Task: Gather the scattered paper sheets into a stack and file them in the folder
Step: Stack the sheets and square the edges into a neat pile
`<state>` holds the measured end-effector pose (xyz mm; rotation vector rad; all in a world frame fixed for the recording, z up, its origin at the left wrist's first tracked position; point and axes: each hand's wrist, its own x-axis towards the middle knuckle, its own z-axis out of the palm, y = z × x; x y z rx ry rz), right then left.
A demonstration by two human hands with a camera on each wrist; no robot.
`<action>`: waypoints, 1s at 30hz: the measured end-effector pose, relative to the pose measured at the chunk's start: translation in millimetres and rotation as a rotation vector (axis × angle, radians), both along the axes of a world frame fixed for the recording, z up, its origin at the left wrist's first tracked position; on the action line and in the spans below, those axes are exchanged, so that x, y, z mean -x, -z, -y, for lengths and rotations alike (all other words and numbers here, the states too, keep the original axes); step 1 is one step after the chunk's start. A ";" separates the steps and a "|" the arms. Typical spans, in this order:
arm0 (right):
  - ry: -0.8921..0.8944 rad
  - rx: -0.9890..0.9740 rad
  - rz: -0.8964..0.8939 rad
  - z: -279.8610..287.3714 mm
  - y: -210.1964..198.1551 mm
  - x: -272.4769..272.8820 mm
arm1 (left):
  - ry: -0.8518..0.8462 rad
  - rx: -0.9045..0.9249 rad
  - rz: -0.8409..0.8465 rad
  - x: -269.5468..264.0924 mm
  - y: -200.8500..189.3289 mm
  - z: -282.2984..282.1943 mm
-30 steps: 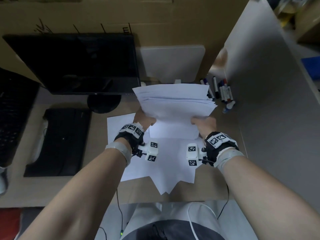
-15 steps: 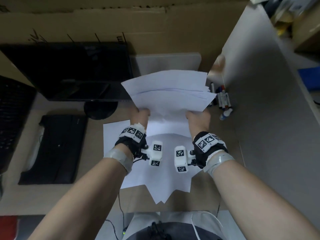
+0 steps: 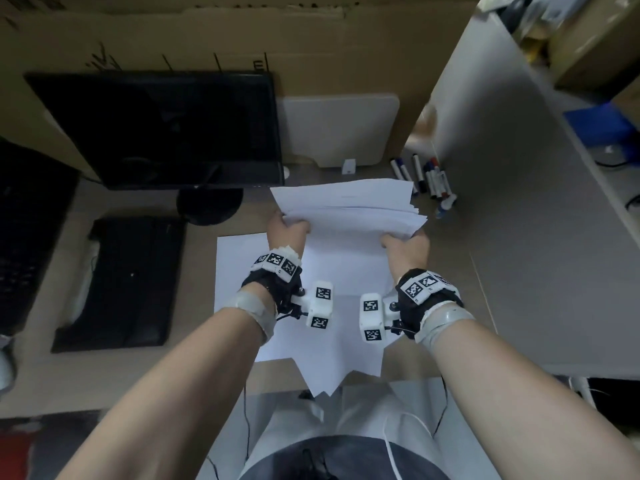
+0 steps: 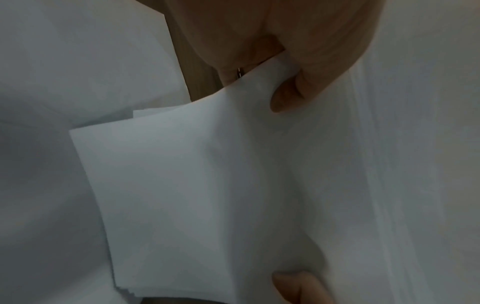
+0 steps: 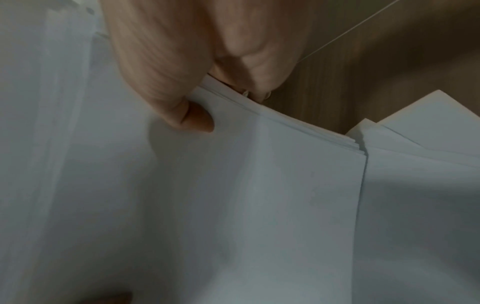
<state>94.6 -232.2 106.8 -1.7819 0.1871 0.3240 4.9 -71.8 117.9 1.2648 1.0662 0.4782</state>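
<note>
A thick stack of white paper sheets (image 3: 349, 209) stands nearly upright above the desk. My left hand (image 3: 285, 226) grips its left edge and my right hand (image 3: 405, 242) grips its right edge. In the left wrist view the thumb presses the stack (image 4: 207, 195), and the right wrist view shows the same on the stack's (image 5: 233, 195) other side. More loose white sheets (image 3: 311, 341) lie fanned on the desk under my wrists, their corners hanging over the front edge. A pale flat folder-like panel (image 3: 339, 129) leans against the cardboard at the back.
A dark monitor (image 3: 156, 129) stands at the back left, with a black keyboard (image 3: 121, 282) in front of it. Several markers (image 3: 429, 181) lie at the back right beside a grey partition (image 3: 519, 220). Cardboard (image 3: 207, 39) closes off the back.
The held stack dropped from its raised position half a second ago back down toward the desk, and its sheets look more squared. Both hands keep their grip.
</note>
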 end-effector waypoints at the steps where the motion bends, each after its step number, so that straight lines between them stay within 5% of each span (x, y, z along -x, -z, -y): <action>1: 0.014 -0.015 0.028 -1.4 -5.5 2.2 | 0.003 -0.008 0.024 1.0 -7.0 0.9; 6: 0.073 -0.077 0.139 -8.7 -22.7 1.2 | -0.005 -0.094 0.153 4.5 -34.5 -4.3; 11: -0.074 -0.020 -0.076 -4.0 6.6 5.2 | 0.116 -0.025 -0.080 7.9 3.9 12.0; 15: -0.143 -0.009 -0.171 -1.7 22.5 -4.4 | 0.147 0.004 -0.114 1.1 17.2 19.0; 24: -0.189 -0.220 -0.083 -3.0 -3.4 -28.5 | -0.239 0.028 -0.009 -14.8 -23.2 21.3; 30: -0.435 -0.008 -0.168 9.7 4.1 -45.3 | -0.286 0.215 -0.091 -25.6 -40.7 18.0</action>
